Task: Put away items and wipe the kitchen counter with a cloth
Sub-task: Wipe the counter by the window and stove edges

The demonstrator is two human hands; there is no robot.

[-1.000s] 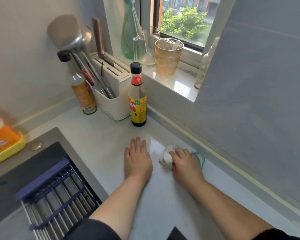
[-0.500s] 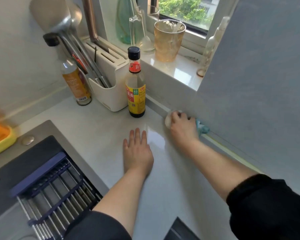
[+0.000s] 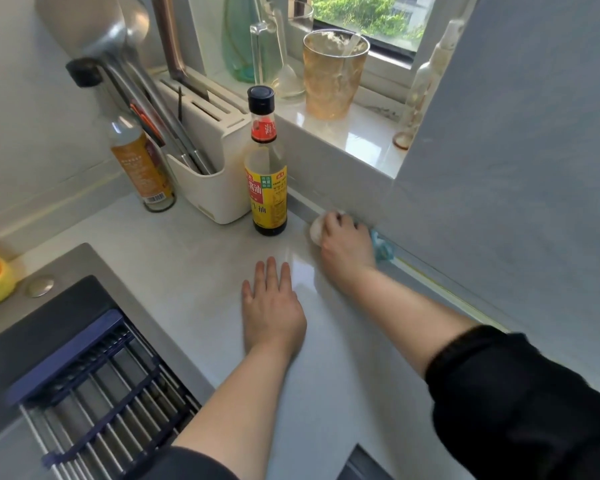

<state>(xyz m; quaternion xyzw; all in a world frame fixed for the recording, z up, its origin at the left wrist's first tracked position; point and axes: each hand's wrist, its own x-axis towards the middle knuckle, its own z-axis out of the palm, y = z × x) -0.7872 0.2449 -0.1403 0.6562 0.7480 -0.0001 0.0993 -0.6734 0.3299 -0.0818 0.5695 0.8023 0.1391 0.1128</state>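
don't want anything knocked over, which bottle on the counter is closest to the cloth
The black-capped, yellow-labelled soy sauce bottle, beside the right hand gripping the cloth. The orange-labelled bottle stands beyond the utensil holder.

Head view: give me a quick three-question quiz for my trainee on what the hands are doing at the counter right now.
1. True or false: the left hand lies flat on the counter, holding nothing.
2. What does the right hand grip? A: cloth. B: ladle. C: knife.
3. Which bottle stands nearer the cloth: the soy sauce bottle or the orange-labelled bottle?

Key: 1 true; 2 A; 3 the soy sauce bottle.
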